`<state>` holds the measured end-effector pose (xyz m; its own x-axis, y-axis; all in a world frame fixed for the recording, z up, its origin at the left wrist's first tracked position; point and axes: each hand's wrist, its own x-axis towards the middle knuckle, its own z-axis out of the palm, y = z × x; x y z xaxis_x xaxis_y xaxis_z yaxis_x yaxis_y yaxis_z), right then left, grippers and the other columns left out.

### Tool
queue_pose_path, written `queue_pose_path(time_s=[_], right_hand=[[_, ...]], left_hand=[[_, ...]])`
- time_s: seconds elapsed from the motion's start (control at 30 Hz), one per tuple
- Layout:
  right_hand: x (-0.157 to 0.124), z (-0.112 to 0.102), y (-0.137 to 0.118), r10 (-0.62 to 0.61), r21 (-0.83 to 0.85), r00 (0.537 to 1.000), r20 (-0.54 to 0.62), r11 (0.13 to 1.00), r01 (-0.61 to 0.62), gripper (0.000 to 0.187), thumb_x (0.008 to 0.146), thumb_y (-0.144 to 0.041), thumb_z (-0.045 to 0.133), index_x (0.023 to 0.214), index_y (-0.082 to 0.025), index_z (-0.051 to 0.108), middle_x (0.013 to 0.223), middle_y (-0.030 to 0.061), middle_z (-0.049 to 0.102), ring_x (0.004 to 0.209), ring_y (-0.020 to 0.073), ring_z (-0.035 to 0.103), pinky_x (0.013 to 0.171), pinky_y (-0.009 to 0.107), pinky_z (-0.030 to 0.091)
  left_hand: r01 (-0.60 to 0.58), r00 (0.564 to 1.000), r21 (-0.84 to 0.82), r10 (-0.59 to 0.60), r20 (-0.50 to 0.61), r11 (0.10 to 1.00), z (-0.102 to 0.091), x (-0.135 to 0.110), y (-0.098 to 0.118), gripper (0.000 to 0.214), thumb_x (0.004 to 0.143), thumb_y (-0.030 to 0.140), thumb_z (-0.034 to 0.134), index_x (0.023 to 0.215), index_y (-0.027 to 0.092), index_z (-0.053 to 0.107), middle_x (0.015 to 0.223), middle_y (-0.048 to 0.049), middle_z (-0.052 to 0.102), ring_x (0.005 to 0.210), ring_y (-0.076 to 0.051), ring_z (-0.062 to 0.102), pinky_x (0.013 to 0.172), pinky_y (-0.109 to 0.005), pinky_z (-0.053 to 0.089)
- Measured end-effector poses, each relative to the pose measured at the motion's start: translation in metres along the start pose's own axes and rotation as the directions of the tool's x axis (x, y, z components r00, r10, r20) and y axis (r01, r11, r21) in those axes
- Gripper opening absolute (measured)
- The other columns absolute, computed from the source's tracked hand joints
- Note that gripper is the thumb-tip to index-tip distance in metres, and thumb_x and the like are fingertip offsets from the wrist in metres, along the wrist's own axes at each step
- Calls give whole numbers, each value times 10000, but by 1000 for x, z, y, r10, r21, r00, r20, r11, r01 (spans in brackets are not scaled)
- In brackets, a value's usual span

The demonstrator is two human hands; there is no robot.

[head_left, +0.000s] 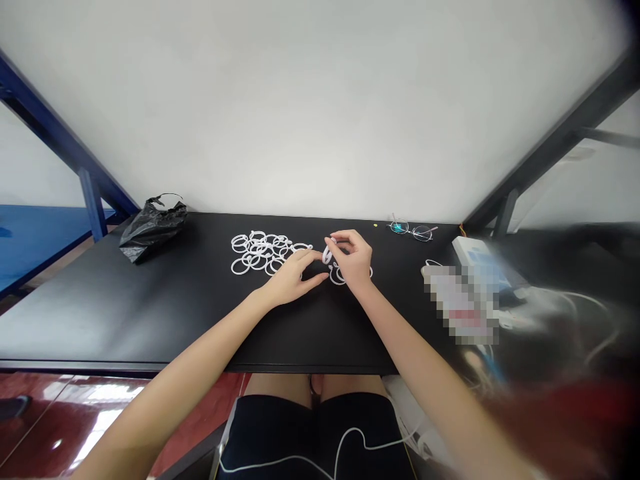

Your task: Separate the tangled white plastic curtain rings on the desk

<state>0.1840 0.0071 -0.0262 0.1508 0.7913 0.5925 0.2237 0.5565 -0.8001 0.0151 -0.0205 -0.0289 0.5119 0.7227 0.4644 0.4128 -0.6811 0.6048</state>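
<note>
Between the fingertips of the right hand: one white ring, pinched at its edge and lifted just above the table, on the grip's left side.

Left hand: loosely open, fingers stretched flat towards the pinched ring, tips just beside it; whether they touch it cannot be told.

Left of the grip, near: pile of white rings, overlapping, count not readable.

Beneath the grip: a few loose rings, partly covered by the right hand's palm and wrist.

Right of the grip, well apart: spectacles, folded open by the wall; further right, a white box-like item, partly pixelated and blurred, with cables, hard to make out.

Far left of the grip: crumpled black plastic bag.

Surface: black table, matt, its near edge above the person's lap, where a white cable runs.

Room: plain white wall behind the table; blue frame at left; glossy red floor below.
</note>
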Motion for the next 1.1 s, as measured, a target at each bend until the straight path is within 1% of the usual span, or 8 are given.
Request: queue_pose_path(time_s=[0.13,0.23,0.43,0.53,0.63,0.8,0.93,1.1], right_hand=[[-1,1,2,86,-10,992,89,996,-85,132,766,-319,702,803,-200,657,833,34,654,778,175,668,692,302,612],[-1,1,4,124,-18,983,135,992,-123,118,743,-296,703,787,-194,663,828,41,672,765,179,676,676,300,609],[-1,0,4,169,-85,972,166,984,-157,90,715,-269,688,762,-196,666,802,37,689,737,178,672,647,297,593],[-2,2,3,175,-77,966,190,984,-163,100,706,-269,691,765,-194,665,802,35,688,732,173,671,654,296,596],[-4,3,2,149,-65,966,212,988,-138,100,704,-265,693,766,-191,665,818,36,681,739,170,672,685,304,603],[-4,3,1,142,-74,968,208,989,-129,101,732,-291,690,766,-198,670,824,40,681,755,178,674,678,307,605],[-4,2,3,159,-85,965,207,986,-144,130,765,-325,667,761,-195,667,810,44,693,749,187,681,643,300,593],[-3,3,3,216,-55,950,225,976,-209,152,781,-349,655,755,-199,652,707,28,684,624,179,669,579,295,568]], left_hand=[[91,996,-179,-89,23,980,2,1,0,178,925,338,542,1017,203,611,1061,-78,673,996,-211,629,943,-372,485],[154,988,-291,-150,34,944,5,2,-2,186,927,362,531,916,192,606,956,-63,670,911,-195,637,884,-353,504],[251,967,-505,-239,91,826,12,3,-11,242,900,417,586,894,175,591,917,-49,644,871,-174,644,841,-327,509],[259,960,-586,-269,72,768,15,3,-14,257,864,413,643,840,172,558,840,-27,624,825,-160,643,808,-317,508],[245,955,-667,-295,40,703,15,5,-14,293,821,392,700,789,174,507,801,-9,607,801,-145,645,794,-307,509],[283,932,-719,-358,51,634,12,7,-13,355,766,404,751,778,178,478,784,0,616,734,-122,643,762,-303,527],[333,914,-713,-396,84,617,10,7,-12,375,748,414,764,782,176,475,793,1,631,712,-108,638,713,-280,541],[362,898,-710,-430,93,604,8,7,-11,367,727,384,784,786,176,486,823,-6,666,739,-113,649,683,-253,535]])
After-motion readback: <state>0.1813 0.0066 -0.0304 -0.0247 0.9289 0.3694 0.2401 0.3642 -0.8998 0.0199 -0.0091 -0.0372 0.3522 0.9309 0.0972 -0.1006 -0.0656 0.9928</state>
